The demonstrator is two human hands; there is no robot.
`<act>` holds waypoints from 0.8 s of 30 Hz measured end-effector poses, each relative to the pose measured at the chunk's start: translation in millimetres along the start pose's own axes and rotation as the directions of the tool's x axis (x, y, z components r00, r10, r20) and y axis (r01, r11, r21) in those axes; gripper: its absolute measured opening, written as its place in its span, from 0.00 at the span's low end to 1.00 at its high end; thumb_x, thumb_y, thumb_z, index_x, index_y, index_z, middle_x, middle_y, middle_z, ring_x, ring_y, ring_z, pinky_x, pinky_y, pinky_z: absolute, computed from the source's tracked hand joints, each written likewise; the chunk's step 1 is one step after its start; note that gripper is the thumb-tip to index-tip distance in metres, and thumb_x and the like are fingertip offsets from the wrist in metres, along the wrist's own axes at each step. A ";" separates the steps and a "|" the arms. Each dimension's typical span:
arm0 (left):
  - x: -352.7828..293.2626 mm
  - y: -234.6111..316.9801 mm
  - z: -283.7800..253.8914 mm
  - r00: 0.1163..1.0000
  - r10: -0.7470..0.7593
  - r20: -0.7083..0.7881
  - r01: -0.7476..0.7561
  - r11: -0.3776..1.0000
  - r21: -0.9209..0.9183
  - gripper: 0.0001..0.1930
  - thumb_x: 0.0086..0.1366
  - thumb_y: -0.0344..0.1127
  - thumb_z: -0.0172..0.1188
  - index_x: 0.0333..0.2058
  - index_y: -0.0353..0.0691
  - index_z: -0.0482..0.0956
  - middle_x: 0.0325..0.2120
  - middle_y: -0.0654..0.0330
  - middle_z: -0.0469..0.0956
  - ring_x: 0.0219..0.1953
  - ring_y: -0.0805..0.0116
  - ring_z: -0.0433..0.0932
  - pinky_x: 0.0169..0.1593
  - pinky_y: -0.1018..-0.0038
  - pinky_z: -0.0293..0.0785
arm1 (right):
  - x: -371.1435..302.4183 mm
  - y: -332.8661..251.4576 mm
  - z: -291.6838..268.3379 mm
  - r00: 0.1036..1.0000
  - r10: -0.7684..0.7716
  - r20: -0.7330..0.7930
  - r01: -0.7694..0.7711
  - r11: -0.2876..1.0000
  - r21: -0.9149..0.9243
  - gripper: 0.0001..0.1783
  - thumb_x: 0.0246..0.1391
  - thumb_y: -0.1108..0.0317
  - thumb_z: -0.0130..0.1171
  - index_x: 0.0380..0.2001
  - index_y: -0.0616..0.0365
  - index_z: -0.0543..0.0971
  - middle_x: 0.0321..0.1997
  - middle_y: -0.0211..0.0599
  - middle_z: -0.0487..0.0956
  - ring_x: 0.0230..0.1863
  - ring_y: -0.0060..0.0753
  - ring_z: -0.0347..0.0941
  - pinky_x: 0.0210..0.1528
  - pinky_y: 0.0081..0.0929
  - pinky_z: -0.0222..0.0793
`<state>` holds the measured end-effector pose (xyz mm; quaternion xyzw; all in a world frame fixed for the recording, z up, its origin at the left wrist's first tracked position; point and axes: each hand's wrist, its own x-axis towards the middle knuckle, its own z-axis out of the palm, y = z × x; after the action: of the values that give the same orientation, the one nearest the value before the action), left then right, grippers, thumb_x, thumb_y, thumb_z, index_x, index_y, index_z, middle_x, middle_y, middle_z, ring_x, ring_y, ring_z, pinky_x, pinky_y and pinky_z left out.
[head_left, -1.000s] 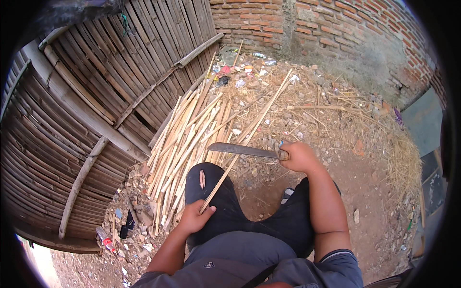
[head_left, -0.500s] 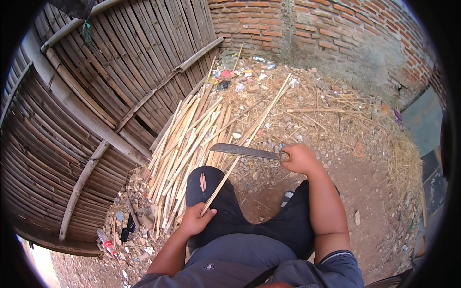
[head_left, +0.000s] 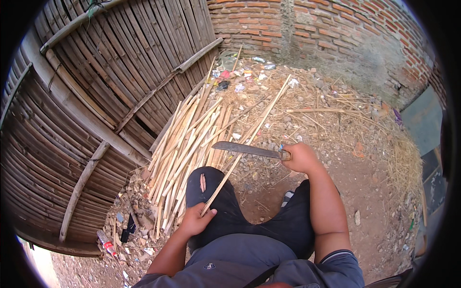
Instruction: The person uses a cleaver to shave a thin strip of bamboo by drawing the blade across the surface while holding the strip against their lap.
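My left hand (head_left: 197, 219) is closed around the near end of a long, thin bamboo strip (head_left: 225, 178), resting at my left thigh. The strip slants away to the upper right, toward the far ground. My right hand (head_left: 300, 157) grips the handle of a machete (head_left: 247, 149), whose dark, broad blade points left. The blade lies across the strip about midway along; whether it touches the strip I cannot tell. Beyond my left knee lies a loose pile of pale split bamboo strips (head_left: 185, 144).
A bamboo-slat wall (head_left: 129, 62) rises on the left and a brick wall (head_left: 336, 36) at the back. Straw, stones and litter cover the ground. A plastic bottle (head_left: 106, 242) lies at lower left, a curved stick (head_left: 317, 111) at far right. Grey panels (head_left: 425, 120) lean at the right edge.
The machete has shifted very slightly to the right and its blade tip has come a little nearer the strip. My left hand and the strip stay in place.
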<state>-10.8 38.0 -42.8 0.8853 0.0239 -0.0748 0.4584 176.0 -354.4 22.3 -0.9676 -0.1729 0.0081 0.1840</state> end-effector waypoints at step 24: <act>-0.2 6.2 -2.2 1.000 0.008 0.004 -0.008 0.999 0.037 0.20 0.71 0.48 0.70 0.30 0.37 0.79 0.18 0.60 0.76 0.22 0.73 0.73 0.29 0.68 0.72 | -1.4 1.2 5.4 0.999 -0.048 -0.009 0.048 0.998 -0.035 0.12 0.44 0.57 0.70 0.33 0.48 0.85 0.32 0.45 0.85 0.39 0.56 0.83 0.44 0.51 0.79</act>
<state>-10.1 36.3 -36.5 0.8936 0.0180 -0.0750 0.4422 174.6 -354.0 16.8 -0.9662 -0.1952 -0.0040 0.1682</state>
